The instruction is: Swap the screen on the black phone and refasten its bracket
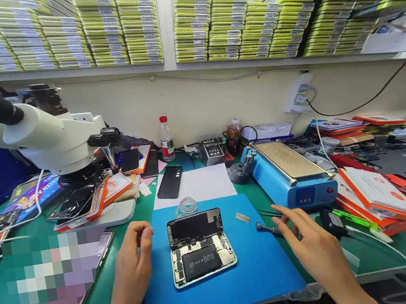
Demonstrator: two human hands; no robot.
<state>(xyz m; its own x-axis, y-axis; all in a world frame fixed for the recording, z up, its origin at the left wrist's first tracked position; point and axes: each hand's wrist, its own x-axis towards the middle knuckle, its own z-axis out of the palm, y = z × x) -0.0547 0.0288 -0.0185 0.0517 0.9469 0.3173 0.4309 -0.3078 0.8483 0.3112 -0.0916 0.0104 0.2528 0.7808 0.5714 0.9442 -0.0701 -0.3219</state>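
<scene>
An opened phone (pixel 207 273) lies on a blue mat (pixel 261 279) between the two hands, its screen (pixel 195 229) raised along the far edge and its battery (pixel 202 262) exposed. The left hand (pixel 136 255) is over the mat's left side, apart from the phone, with fingers loosely curled and the thumb near the forefinger; whether it grips anything small cannot be told. The right hand (pixel 309 240) is at the mat's right edge, thumb and forefinger on either side of the tweezers (pixel 267 213); whether they have closed on them cannot be told. A screwdriver (pixel 266 229) lies just below the tweezers, its near end running under the right hand, and a small strip (pixel 242 217) lies on the mat to their left. Just behind the raised screen sits a glass jar (pixel 187 206), and beyond it a black phone (pixel 170 182) rests on white paper (pixel 209 179). A blue machine (pixel 294 190) with a perforated metal top stands behind the right hand. To the far left are a microscope (pixel 58 139) and, nearer, a large phone (pixel 89 293) with a blurred display. Yellow-edged boxes (pixel 140 23) fill the shelf (pixel 172 66) above.
</scene>
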